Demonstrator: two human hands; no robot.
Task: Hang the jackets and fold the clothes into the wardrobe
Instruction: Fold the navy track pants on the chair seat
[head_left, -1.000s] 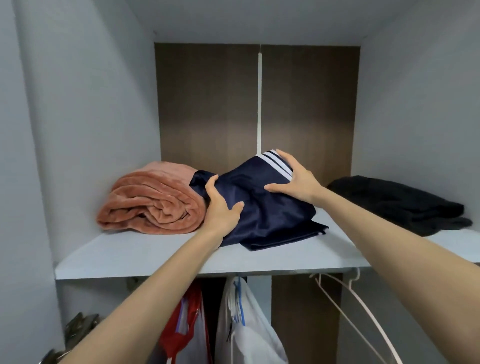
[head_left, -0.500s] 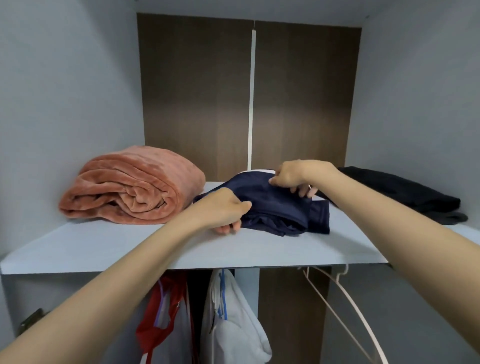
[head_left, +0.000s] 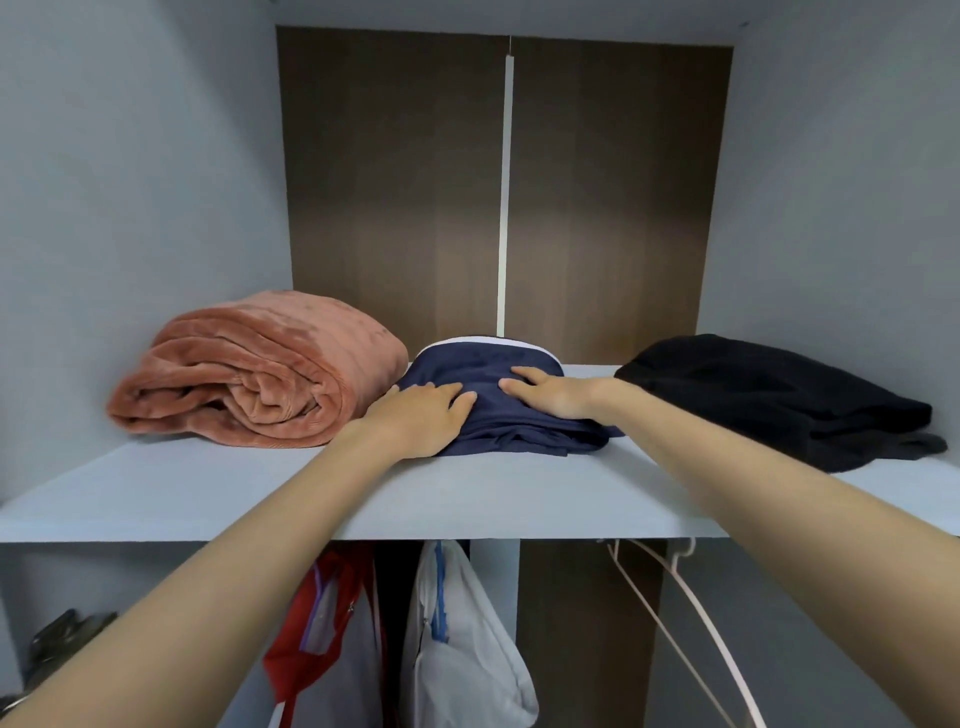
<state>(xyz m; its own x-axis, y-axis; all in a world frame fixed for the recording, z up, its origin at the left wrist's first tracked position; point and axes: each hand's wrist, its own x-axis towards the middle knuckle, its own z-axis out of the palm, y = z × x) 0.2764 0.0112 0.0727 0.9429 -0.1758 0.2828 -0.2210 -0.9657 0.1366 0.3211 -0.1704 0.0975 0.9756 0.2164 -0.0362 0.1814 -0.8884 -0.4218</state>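
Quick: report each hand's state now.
Left hand: open, pressing flat on the folded navy garment.
Right hand: open, pressing flat on the same garment.

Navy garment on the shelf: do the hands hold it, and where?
Not gripped. Left hand and right hand rest flat on top of the navy garment.

Person's upper limbs, seen from the wearer's own head. Left hand: back surface shown, with knuckles and fingers distinguishable; nails too small to make out. Right hand: back surface shown, thumb and fingers distinguishable. Left forearm and right forearm: both bare from wrist to picture edge, smooth in outline, and appearing broader toward the camera through the wide-angle lens. Whether clothing begins beyond the picture edge cannot be told.
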